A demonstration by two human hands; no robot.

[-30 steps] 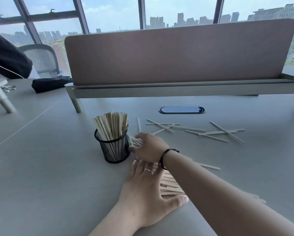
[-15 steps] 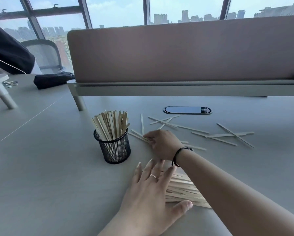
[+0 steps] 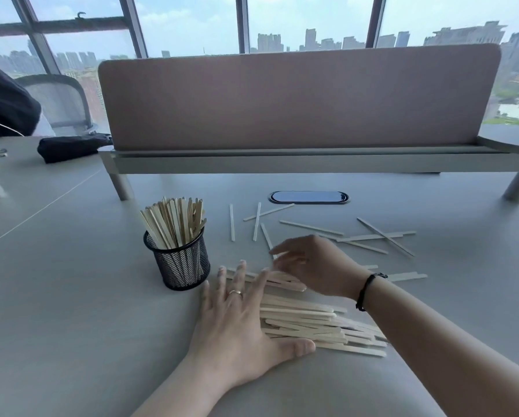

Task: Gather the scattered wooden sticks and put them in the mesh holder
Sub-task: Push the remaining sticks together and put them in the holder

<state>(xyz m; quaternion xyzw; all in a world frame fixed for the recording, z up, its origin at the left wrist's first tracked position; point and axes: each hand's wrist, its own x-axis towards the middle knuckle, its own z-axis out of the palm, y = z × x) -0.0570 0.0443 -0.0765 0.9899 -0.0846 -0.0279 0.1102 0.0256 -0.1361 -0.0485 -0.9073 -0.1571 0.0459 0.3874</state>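
Note:
A black mesh holder (image 3: 182, 263) stands on the grey table, packed with upright wooden sticks (image 3: 174, 222). Right of it lies a gathered pile of sticks (image 3: 312, 325). My left hand (image 3: 240, 323) lies flat with fingers spread against the pile's left end. My right hand (image 3: 315, 266) hovers just above the pile's far edge, fingers curled loosely and blurred; whether it holds a stick I cannot tell. Several loose sticks (image 3: 372, 237) lie scattered beyond it.
A pink divider panel (image 3: 297, 97) on a raised shelf crosses the back of the table (image 3: 71, 311). An oval cable port (image 3: 308, 197) sits just behind the scattered sticks. A black pouch (image 3: 71, 147) and a mesh chair (image 3: 59, 100) are at the far left.
My right hand has swept from beside the holder to the right and nearer, drawing sticks toward the pile. My left hand stays against the pile's end. The camera has tilted.

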